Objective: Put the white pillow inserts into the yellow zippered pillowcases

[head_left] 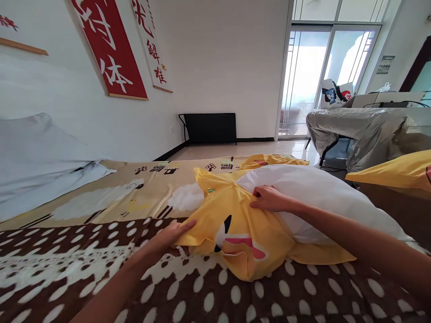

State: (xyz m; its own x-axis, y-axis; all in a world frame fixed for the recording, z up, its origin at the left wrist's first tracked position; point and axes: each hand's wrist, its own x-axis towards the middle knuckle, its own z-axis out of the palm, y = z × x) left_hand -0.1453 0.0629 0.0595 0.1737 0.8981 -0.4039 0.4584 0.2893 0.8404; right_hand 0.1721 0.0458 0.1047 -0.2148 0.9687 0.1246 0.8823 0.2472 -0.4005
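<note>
A yellow pillowcase point(269, 233) with a pink, white and black print lies bunched on the bed, partly over one end of a plump white pillow point(326, 197). My left hand point(173, 235) pinches the near left corner of the case between thumb and fingers. On top, close to where yellow cloth meets white pillow, my right hand point(269, 199) has its fingers closed on the pillowcase. Most of the pillow is bare and stretches to the right under my right forearm. The end of it inside the case is hidden.
Beneath everything is a brown blanket point(208, 300) with white spots, beside a beige sheet point(111, 179). More yellow cloth point(272, 160) lies behind the pillow, and another yellow piece point(397, 170) is at right. A plastic-covered table point(363, 119) stands beyond, near glass doors point(306, 80).
</note>
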